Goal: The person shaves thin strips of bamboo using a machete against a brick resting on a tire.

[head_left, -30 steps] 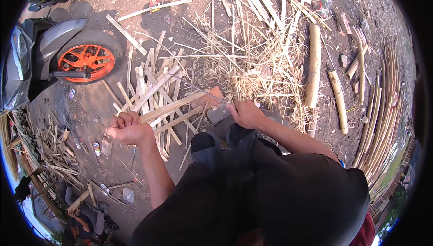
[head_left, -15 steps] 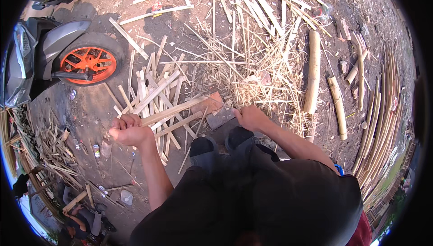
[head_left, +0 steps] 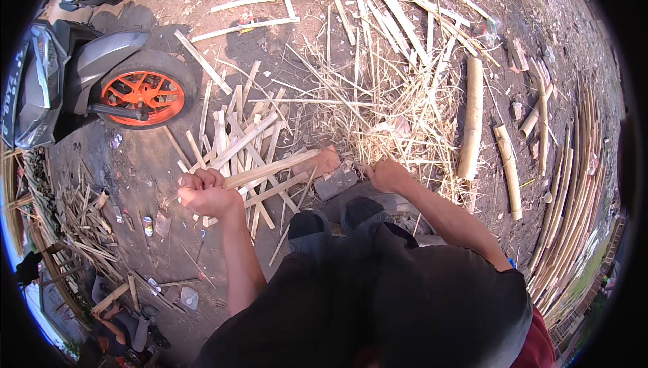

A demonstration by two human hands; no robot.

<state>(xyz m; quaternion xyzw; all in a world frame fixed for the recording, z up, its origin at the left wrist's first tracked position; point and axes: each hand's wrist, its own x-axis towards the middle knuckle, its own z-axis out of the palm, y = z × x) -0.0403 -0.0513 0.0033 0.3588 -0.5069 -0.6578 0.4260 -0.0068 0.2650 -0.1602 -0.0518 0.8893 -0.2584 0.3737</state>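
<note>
The bamboo strip (head_left: 270,169) lies slanting across the person's front; the left hand (head_left: 206,192) is closed tight on its near end; the right hand (head_left: 388,176) is curled shut near the far end, beside a brick (head_left: 320,162).

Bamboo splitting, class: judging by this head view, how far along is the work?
Done: cut slats are piled on the ground. In hand: the left hand grips a bamboo strip; the right hand is closed near a grey block. Left: whole bamboo poles lie unsplit.
</note>
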